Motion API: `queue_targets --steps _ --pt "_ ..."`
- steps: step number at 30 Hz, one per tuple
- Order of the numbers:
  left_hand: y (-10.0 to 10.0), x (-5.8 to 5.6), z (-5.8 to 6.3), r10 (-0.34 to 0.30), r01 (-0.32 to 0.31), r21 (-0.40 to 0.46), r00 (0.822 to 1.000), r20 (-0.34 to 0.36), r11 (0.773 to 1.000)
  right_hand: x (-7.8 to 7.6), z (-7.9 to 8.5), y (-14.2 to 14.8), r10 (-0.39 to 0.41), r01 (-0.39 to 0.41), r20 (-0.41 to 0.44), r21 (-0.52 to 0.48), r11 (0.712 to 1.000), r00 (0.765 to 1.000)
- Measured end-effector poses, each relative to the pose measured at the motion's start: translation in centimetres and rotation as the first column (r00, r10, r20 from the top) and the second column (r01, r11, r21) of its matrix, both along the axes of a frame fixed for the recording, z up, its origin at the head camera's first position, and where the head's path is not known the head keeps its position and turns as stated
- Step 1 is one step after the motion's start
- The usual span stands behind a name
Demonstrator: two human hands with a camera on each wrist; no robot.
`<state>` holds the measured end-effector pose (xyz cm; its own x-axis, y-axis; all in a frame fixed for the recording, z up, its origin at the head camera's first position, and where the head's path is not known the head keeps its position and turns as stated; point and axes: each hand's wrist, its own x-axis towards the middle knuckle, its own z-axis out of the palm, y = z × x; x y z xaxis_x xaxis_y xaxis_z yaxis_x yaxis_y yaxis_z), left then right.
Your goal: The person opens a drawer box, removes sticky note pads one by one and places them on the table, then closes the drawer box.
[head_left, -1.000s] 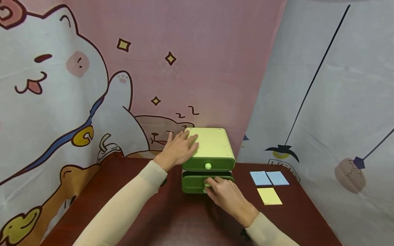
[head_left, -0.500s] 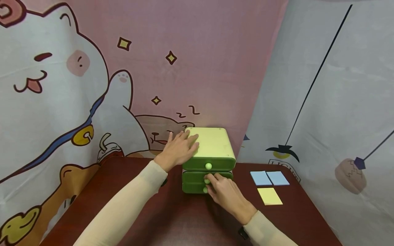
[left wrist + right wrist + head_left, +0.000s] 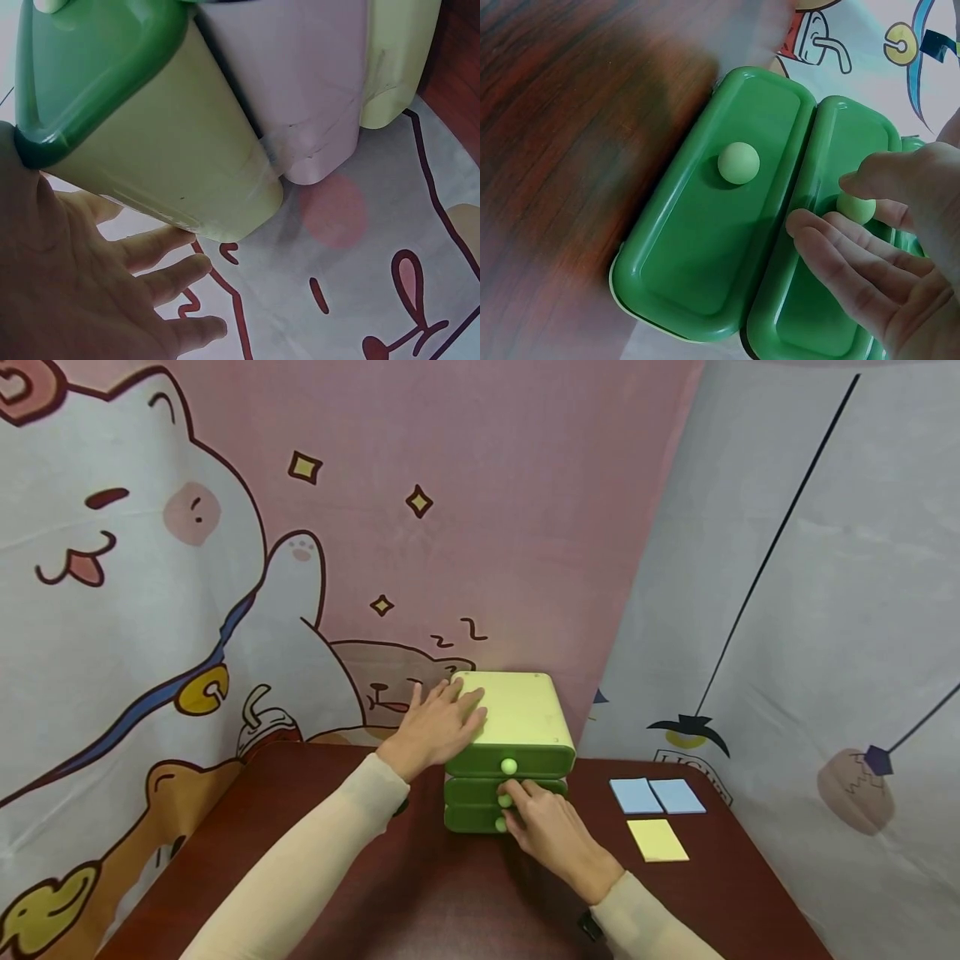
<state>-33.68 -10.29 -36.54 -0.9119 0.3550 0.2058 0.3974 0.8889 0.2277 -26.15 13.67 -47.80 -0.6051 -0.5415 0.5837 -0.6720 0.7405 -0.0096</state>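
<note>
Since a second ago, the middle drawer (image 3: 467, 792) has slid inward, and the dark opening above it no longer shows. The right hand (image 3: 558, 835) has thumb and fingers bent around the middle knob (image 3: 857, 208). The left hand (image 3: 435, 727), fingers spread and straight, rests at the left edge of the cabinet (image 3: 521, 706), which stands toward the far side of the worktop (image 3: 457, 893). Two blue squares (image 3: 636, 796) and a nearer yellow square (image 3: 657, 841) lie to its right.
</note>
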Motion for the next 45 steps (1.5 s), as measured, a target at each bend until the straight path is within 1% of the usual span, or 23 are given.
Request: queue_targets --steps 8,13,18,21,26,29,35,39,45 --pt "-0.1 0.0 -0.1 0.0 0.0 0.0 1.0 0.006 1.0 0.2 0.0 0.1 -0.005 0.005 0.045 -0.004 1.0 0.999" --pt "-0.1 -0.1 -0.1 -0.001 0.001 0.003 1.0 0.013 1.0 0.4 -0.1 0.3 -0.006 0.006 0.03 0.001 1.0 1.0" --pt "-0.2 -0.2 -0.1 -0.005 0.005 0.0 1.0 0.001 1.0 0.6 -0.4 0.7 0.038 -0.038 -0.01 0.021 0.999 0.999" --pt "-0.3 -0.2 0.0 -0.007 0.007 -0.004 1.0 -0.002 1.0 0.8 -0.5 0.9 0.071 -0.07 -0.017 0.036 0.997 0.997" --pt "-0.4 -0.1 0.1 -0.013 0.013 -0.003 1.0 0.006 1.0 0.8 -0.8 0.9 0.089 -0.09 0.017 0.064 0.994 0.996" --pt "-0.4 0.0 0.1 -0.022 0.022 -0.002 1.0 0.01 1.0 0.6 -1.0 0.8 0.074 -0.08 0.062 0.096 0.992 0.995" --pt "-0.6 -0.1 0.0 -0.031 0.031 -0.02 0.999 0.016 0.999 0.0 -1.5 0.4 0.014 -0.041 0.145 0.181 0.983 0.989" --pt "-0.6 -0.1 0.0 -0.034 0.034 -0.023 0.999 0.022 0.999 -0.4 -1.9 0.1 -0.001 -0.033 0.158 0.212 0.977 0.987" --pt "-0.5 0.0 0.0 -0.039 0.039 -0.01 0.999 0.025 0.999 -0.9 -2.3 -0.4 -0.029 -0.005 0.135 0.245 0.97 0.99"
